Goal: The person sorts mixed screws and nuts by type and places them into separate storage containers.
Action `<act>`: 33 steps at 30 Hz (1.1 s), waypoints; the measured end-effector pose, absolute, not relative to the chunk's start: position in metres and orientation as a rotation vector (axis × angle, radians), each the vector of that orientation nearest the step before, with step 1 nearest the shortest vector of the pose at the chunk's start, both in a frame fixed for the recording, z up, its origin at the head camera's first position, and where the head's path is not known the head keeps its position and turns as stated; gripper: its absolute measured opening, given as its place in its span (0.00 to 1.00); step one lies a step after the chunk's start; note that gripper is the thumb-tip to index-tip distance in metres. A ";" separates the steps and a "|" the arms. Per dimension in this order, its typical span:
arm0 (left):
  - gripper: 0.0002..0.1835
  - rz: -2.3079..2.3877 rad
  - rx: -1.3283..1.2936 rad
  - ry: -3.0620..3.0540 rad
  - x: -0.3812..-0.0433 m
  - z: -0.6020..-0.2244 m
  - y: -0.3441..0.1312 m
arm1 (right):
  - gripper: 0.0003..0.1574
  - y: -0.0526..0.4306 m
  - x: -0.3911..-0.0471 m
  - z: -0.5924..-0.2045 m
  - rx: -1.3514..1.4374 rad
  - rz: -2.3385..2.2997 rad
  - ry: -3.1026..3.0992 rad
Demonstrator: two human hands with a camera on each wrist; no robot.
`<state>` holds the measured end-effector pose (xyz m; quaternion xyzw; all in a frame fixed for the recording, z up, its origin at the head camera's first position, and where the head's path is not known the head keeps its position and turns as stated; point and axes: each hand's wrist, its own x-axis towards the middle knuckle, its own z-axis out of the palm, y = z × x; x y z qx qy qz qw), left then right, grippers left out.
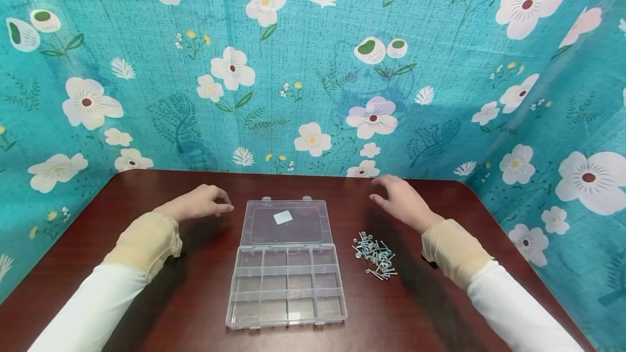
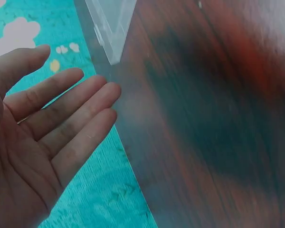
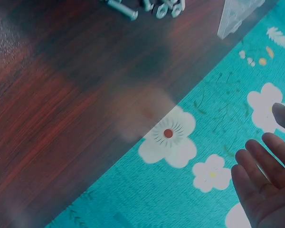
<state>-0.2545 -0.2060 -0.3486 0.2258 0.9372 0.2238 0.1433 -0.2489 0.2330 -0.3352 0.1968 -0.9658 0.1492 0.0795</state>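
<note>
A clear plastic compartment box (image 1: 287, 289) lies on the table with its lid folded back toward the far side; a small white label (image 1: 282, 217) shows on the lid. Its compartments hold nothing that I can see. To its right is a loose pile of bolts, nuts and washers (image 1: 375, 254). My left hand (image 1: 202, 202) hovers left of the lid, fingers loosely bent and holding nothing; its palm (image 2: 33, 156) shows in the left wrist view. Beyond the pile, my right hand (image 1: 403, 202) is held above the table, fingers relaxed, likewise holding nothing.
The dark red wooden table (image 1: 195, 297) has rounded far corners. A turquoise flowered cloth (image 1: 274, 96) hangs behind it and along both sides.
</note>
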 end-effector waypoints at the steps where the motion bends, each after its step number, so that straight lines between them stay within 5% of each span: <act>1: 0.14 0.668 0.659 2.689 -0.253 -0.349 -0.205 | 0.22 0.231 -0.247 -0.335 0.606 0.439 -2.884; 33: 0.02 0.872 0.614 2.534 -0.202 -0.371 -0.173 | 0.13 0.232 -0.177 -0.352 1.069 0.229 -2.666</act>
